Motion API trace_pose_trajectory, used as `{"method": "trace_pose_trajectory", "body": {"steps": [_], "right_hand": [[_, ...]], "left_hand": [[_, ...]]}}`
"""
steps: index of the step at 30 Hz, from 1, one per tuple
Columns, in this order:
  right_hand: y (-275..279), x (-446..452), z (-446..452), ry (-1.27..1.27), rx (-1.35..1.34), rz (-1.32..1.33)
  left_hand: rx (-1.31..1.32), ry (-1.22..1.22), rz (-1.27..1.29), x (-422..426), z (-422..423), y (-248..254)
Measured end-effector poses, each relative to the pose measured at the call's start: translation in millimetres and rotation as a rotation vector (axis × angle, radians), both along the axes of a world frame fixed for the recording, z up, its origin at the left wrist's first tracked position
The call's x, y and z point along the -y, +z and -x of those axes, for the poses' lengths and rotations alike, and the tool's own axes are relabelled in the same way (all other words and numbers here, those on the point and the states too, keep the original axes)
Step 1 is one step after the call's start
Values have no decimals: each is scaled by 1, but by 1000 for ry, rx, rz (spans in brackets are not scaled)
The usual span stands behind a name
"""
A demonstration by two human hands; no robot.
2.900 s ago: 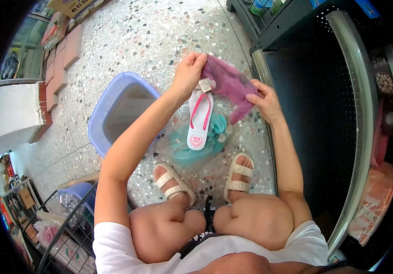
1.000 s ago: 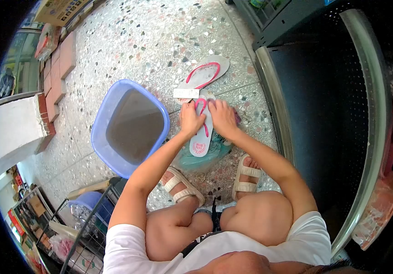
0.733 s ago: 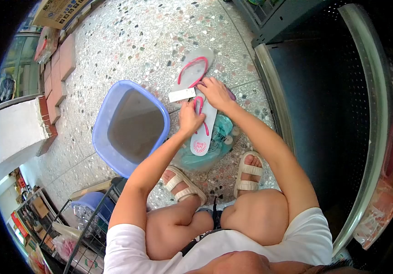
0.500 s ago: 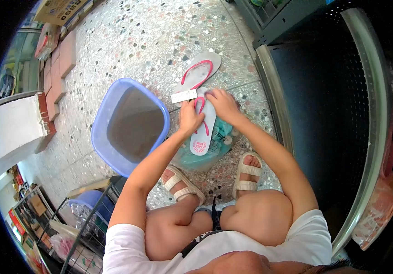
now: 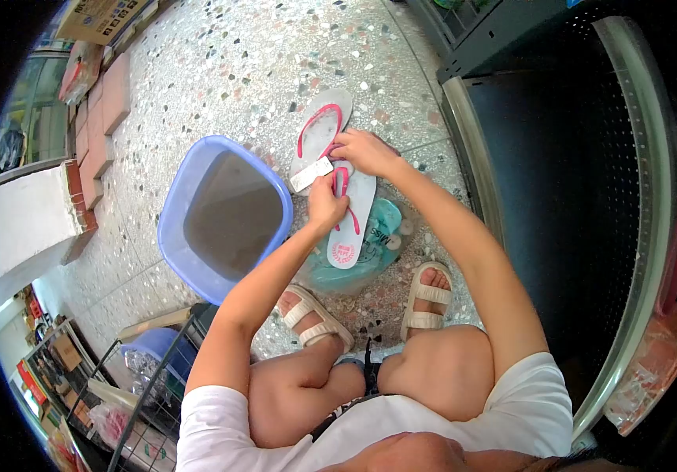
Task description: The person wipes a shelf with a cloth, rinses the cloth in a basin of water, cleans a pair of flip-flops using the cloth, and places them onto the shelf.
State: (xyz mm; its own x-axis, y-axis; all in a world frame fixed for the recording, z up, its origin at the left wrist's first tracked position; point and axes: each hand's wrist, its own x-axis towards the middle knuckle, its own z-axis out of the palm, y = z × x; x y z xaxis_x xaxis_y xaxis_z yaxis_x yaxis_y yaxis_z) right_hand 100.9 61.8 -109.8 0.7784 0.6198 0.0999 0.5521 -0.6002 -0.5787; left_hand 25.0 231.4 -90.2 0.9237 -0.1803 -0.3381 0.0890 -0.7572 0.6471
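Head view: two pale flip-flops with pink straps are on or above the speckled floor (image 5: pixel 220 94), between the person's feet and the far side of the floor. The near flip-flop (image 5: pixel 345 252) has its printed end over a teal plastic bag (image 5: pixel 382 250); the far flip-flop (image 5: pixel 332 103) meets its other end at an angle. A white tag (image 5: pixel 311 175) is at the junction.

The left hand (image 5: pixel 327 206) holds the near flip-flop, thumb over the footbed beside the strap. The right hand (image 5: pixel 368 153) is partly closed, fingertips at the strap of the far flip-flop; whether they grip it cannot be told.

A blue basin (image 5: pixel 177 212) holding murky liquid stands to the left, apart from both flip-flops. A dark shelf unit (image 5: pixel 543 181) is to the right, and a wire basket (image 5: pixel 146 393) is at near left.

Step in hand, as judged: the left hand steadies one flip-flop while the right hand works near the other's strap. Any further move calls for a firm left hold and fingers clear of the tag.
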Motion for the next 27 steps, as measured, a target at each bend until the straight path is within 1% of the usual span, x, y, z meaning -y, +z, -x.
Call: {"method": "trace_pose_trajectory", "body": {"steps": [2, 3, 5, 6, 8, 9, 10, 12, 14, 17, 18, 21, 22, 23, 25, 26, 27], "right_hand": [[4, -2, -1, 8, 0, 18], [2, -3, -1, 12, 0, 26], [-4, 8, -4, 68, 3, -57], [-9, 14, -4, 98, 1, -100], [-4, 25, -6, 82, -95, -93], [-4, 29, -6, 72, -145, -86], [-6, 23, -7, 67, -124, -78], [-4, 5, -4, 130, -70, 28], [13, -9, 1, 172, -18, 151], [7, 1, -7, 205, -86, 99], [9, 6, -8, 192, -52, 114], [9, 18, -7, 125, -62, 82], [7, 24, -5, 50, -67, 23], [6, 28, 0, -12, -76, 20], [7, 34, 19, -142, -93, 24], [12, 34, 33, -157, -37, 99], [16, 31, 49, -188, -22, 94]], "left_hand": [[-64, 26, 34, -1, -1, 3], [-67, 33, 67, -1, 0, -3], [-74, 47, 128, -6, 3, -18], [9, 41, 95, -5, 5, -19], [175, 39, 35, 2, 10, -19], [164, 57, 34, 2, 11, -17], [154, 71, 34, 2, 11, -15], [107, 78, 21, 4, 10, -14], [38, 64, -9, 4, 5, -16], [40, 73, -25, 5, 5, -5], [44, 80, -9, 5, 6, -4], [44, 108, 34, 1, 6, -9], [35, 120, 43, -1, 6, -15], [28, 135, 54, -3, 8, -21], [69, 156, -12, -2, 10, -13], [92, 166, -39, 2, 10, -9], [69, 175, -34, 4, 10, -9]]}}
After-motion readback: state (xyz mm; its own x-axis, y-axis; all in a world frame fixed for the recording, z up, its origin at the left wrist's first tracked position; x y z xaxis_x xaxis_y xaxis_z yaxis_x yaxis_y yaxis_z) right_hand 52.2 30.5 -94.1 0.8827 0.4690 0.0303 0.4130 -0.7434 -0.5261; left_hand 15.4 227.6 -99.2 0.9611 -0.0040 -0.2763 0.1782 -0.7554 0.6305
